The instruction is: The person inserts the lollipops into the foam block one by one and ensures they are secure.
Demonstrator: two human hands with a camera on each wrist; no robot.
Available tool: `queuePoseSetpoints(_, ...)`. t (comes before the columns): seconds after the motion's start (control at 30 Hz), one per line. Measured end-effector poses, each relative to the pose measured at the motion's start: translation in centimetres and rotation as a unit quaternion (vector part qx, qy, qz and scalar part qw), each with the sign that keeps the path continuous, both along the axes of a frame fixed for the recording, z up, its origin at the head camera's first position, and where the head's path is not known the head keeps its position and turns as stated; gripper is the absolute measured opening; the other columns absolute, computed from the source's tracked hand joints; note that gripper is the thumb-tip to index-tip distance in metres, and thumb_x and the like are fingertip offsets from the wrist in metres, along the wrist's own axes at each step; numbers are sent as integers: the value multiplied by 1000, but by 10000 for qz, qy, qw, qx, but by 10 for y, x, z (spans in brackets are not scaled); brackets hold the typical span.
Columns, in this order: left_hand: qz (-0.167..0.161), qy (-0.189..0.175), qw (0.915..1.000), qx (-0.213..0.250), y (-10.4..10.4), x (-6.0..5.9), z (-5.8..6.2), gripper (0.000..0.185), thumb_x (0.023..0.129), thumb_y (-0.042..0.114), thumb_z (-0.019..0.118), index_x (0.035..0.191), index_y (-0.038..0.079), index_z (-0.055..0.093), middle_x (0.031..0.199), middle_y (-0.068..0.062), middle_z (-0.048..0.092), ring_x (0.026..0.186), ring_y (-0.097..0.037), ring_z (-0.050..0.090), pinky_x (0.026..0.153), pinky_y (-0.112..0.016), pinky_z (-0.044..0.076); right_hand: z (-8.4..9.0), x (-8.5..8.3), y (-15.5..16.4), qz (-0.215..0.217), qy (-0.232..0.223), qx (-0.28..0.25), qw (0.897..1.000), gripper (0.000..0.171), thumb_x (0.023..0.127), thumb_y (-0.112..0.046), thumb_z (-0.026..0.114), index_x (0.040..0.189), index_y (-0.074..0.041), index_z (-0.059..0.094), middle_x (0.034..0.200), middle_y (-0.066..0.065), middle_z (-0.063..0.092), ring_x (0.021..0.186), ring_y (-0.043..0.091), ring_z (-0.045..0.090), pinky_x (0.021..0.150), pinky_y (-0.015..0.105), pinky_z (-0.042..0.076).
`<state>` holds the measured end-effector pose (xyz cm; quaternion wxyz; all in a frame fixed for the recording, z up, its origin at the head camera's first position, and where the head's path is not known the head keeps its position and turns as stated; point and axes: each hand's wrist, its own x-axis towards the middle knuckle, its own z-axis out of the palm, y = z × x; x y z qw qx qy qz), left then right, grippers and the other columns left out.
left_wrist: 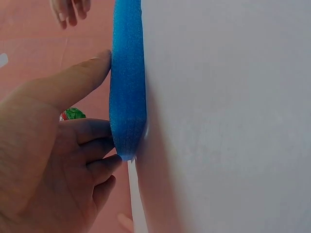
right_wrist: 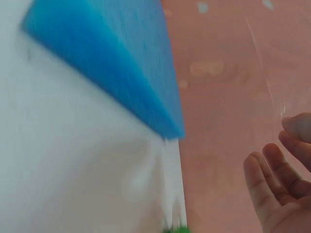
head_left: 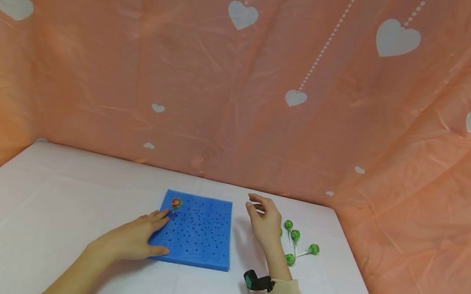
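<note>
A blue foam pad [head_left: 199,232] dotted with small holes lies on the white table [head_left: 38,217]. One lollipop with a red and green wrapper [head_left: 176,203] stands in a hole near its far left corner. My left hand [head_left: 139,239] rests flat on the pad's left side, thumb against the near edge [left_wrist: 127,97]. My right hand [head_left: 264,220] hovers with loose fingers and nothing in it, right of the pad. Several green lollipops [head_left: 294,242] lie on the table just right of that hand. In the right wrist view the pad [right_wrist: 112,63] is blurred, and relaxed fingers [right_wrist: 272,179] show.
Orange sheeting with white hearts [head_left: 250,65] walls in the table at the back and on both sides. Bare white tabletop stretches to the left of the pad and in front of it.
</note>
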<state>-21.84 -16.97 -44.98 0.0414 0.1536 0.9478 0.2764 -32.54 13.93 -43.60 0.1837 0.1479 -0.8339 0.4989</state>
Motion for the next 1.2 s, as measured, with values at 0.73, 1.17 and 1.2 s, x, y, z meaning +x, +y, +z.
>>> queuePoseSetpoints(0.73,-30,74,9994,-328,1,0,6,83,91,42,78,149,-10,49,163,-26,36,148,-53,33,119,-65,32,-10,-14,52,-574,-1034,1860,9754,23,98,-16,71,116,-4,76,112,14,71,93,26,64,81,44,55)
queuePoseSetpoints(1.17,-75,531,9952,-822,4,2,2,80,91,43,75,145,-12,52,160,-27,40,148,-50,35,121,-61,33,-18,-15,54,-426,-924,2223,9697,16,94,-10,75,108,-3,79,124,22,71,119,41,65,101,55,53)
queuePoseSetpoints(1.2,-78,522,9954,-805,4,2,2,80,91,42,75,145,-12,52,160,-28,40,148,-50,35,121,-61,33,-19,-15,54,-435,-947,2232,9692,16,94,-10,76,108,-3,79,123,22,71,117,40,65,100,55,53)
